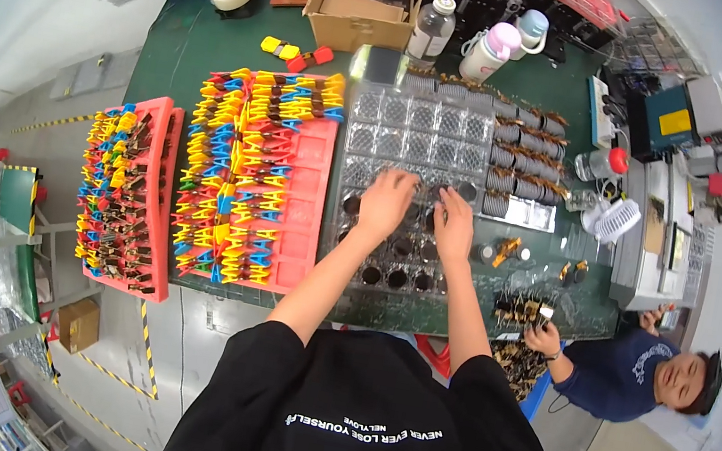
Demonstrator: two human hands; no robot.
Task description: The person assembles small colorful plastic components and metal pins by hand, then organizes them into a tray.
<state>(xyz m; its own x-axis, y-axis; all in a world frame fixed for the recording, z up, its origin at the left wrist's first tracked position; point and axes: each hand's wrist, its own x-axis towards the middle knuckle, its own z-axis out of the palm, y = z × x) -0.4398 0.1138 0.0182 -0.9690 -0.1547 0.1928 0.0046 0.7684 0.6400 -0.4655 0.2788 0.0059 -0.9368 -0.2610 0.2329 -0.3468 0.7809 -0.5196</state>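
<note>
A clear plastic tray point(417, 144) with rows of square pockets lies on the bench in front of me. Dark round parts point(397, 278) sit in pockets of its nearer rows. My left hand point(390, 200) reaches over the middle of the tray, its fingers bent down and close together. Beside it my right hand point(454, 222) is also closed, fingertips at the pockets. Whatever either hand pinches is too small or hidden to make out. To the right of the tray stand rows of grey cylindrical parts point(524, 164) with copper-coloured wires.
Left of the tray are pink trays point(307, 207) full of coloured clips point(259, 175). Behind stand a cardboard box point(357, 19), a clear bottle point(431, 32) and a pink-lidded bottle point(488, 53). At the right, a co-worker point(633, 367) handles parts near the bench edge.
</note>
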